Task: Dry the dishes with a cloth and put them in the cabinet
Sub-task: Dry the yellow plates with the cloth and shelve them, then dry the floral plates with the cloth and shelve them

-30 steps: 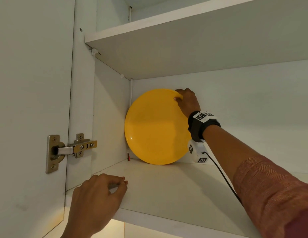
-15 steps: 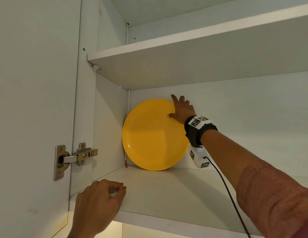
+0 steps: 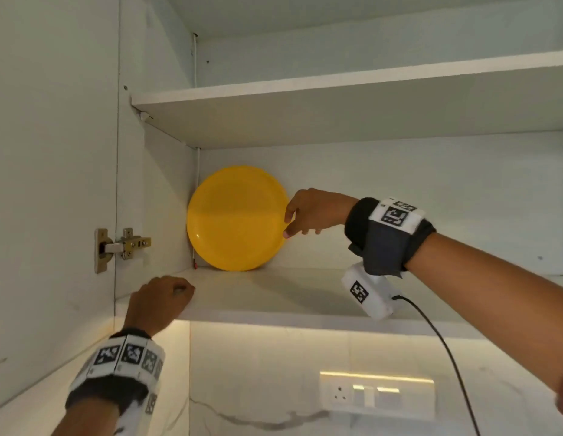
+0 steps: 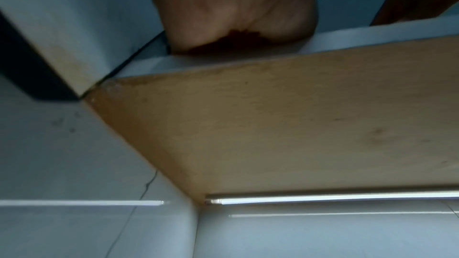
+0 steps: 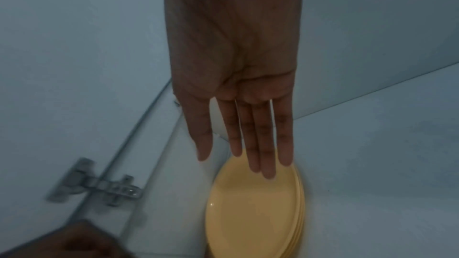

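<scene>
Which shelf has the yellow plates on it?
The lower shelf, where the left hand rests. The yellow plates stand there on edge; the upper shelf shows none.

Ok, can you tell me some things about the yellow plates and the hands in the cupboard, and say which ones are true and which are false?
1. The yellow plates stand on edge in the back left corner of the lower shelf. True.
2. The right hand grips a cloth. False: no cloth shows; its fingers are straight, beside the plates' right edge.
3. The left hand rests on the shelf's front edge. True.
4. Only one plate is there. False: the right wrist view shows several stacked rims.
5. The cupboard door is closed. False: it stands open at the left, its hinge showing.
</scene>
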`<state>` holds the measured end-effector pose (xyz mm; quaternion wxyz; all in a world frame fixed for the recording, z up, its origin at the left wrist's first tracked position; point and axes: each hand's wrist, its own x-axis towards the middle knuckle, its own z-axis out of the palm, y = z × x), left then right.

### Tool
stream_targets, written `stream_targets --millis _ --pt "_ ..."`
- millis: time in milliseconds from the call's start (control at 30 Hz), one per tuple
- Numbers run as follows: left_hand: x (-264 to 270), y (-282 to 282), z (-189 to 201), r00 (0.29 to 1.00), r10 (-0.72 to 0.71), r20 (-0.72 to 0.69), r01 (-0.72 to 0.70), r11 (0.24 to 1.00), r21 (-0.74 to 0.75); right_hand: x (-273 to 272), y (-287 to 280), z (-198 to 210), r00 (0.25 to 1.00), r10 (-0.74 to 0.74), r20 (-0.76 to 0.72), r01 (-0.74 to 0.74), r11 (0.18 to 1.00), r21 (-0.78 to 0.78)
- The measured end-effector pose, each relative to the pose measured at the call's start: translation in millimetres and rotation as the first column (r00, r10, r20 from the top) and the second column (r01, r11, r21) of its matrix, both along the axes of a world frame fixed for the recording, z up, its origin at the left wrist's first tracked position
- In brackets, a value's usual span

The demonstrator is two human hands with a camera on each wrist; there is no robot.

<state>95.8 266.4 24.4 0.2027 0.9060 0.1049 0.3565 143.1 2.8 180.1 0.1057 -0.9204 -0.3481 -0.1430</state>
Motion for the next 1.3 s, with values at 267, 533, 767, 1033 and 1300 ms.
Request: stream_targets --millis 267,533,767,1033,1300 --pt "-65.8 -91.9 -59.2 0.747 -0.383 0.543 0.399 0.912 0.095 -106.8 -92.7 -112.4 0.971 0.111 -0.213 -0.084 0.988 0.129" --pt "-106.5 -167.8 -221.8 0.843 -0.535 0.058 0.522 0.787 -0.330 -108.1 -151.1 -345.5 0.883 -0.040 -0.467 0.101 0.989 0.105" --pt "-132.6 -196.8 -364.0 0.688 -0.543 -0.482 0.349 0.829 -0.436 -111.3 -203.0 -531.8 0.607 -0.309 -0.732 0.204 0.951 -0.233" --pt "-124.3 -213.4 -432.4 0.559 -0.480 -0.676 0.138 0.858 -0.495 -139.1 -221.1 -643.9 0.596 -0.382 -0.707 0.040 0.893 -0.448" --pt "-100.4 -226.1 -458.6 0.500 -0.548 -0.671 -0.107 0.730 -0.675 -139.1 -231.8 -679.8 0.856 -0.259 -0.447 0.051 0.903 -0.427"
